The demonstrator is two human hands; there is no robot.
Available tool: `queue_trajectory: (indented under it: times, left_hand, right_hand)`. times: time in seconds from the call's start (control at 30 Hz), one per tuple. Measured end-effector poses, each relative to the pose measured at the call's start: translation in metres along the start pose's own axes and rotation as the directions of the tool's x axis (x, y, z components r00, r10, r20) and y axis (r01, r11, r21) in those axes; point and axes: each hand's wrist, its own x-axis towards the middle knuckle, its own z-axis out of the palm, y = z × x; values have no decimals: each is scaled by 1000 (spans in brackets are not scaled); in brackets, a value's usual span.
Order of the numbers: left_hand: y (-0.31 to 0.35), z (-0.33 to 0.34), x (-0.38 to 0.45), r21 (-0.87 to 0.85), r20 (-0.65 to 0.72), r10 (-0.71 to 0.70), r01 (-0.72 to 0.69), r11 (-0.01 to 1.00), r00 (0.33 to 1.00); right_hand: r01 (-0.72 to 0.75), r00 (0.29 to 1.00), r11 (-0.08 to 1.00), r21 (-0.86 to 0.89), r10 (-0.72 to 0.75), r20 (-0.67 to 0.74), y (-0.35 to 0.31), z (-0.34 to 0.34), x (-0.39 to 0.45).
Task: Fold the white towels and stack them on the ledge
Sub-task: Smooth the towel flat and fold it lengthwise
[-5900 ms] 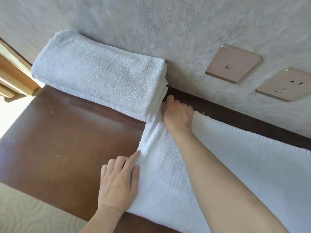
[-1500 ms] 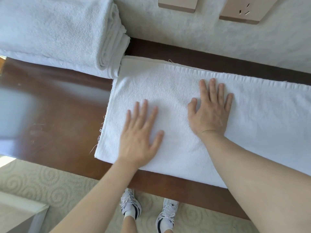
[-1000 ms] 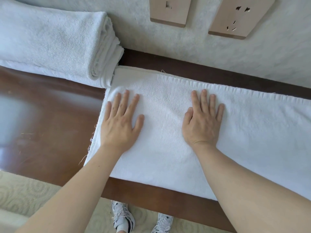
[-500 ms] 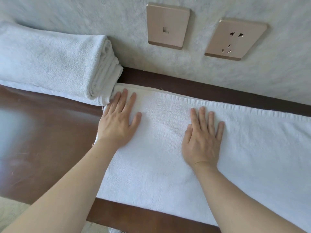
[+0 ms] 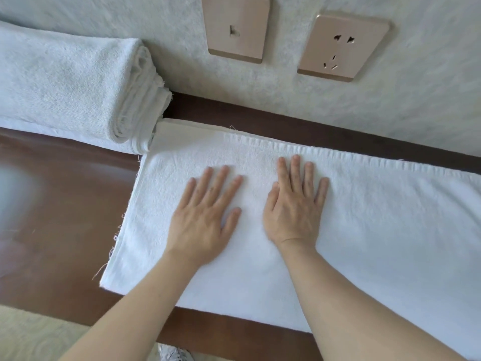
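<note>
Now both palms are pressing flat, fingers straight: left hand (image 5: 205, 217) and right hand (image 5: 294, 204) smoothing the half-folded towel (image 5: 377, 217) beneath them; beyond the left fingertips a finished stack (image 5: 73, 82) is waiting, more folding remaining.

A pale textured wall (image 5: 338, 105) carries two beige socket plates (image 5: 235, 29) above patterned cream carpet (image 5: 33, 334).
</note>
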Motion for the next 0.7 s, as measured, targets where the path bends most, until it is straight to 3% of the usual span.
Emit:
queue_trajectory:
  times: [0.13, 0.23, 0.3, 0.53, 0.7]
  left_hand:
    - [11, -7, 4, -161, -38, -173, 165, 973, 984]
    - [63, -2, -7, -308, -78, -80, 52, 950, 994]
    - [88, 6, -14, -370, -70, -90, 58, 927, 994]
    - [97, 19, -8, -135, -26, -147, 143, 980, 989]
    - [101, 17, -8, -110, -14, -175, 173, 979, 984]
  right_hand:
    - [-1, 1000, 1000, 28, 1, 12, 0, -2, 0]
    - [17, 1000, 993, 120, -20, 24, 3, -7, 0]
    - [15, 1000, 982, 187, -17, 7, 6, -10, 1]
    - [18, 1000, 969, 246, -13, -22, 7, -9, 0]
    - [124, 990, 980, 155, -134, 51, 27, -9, -3]
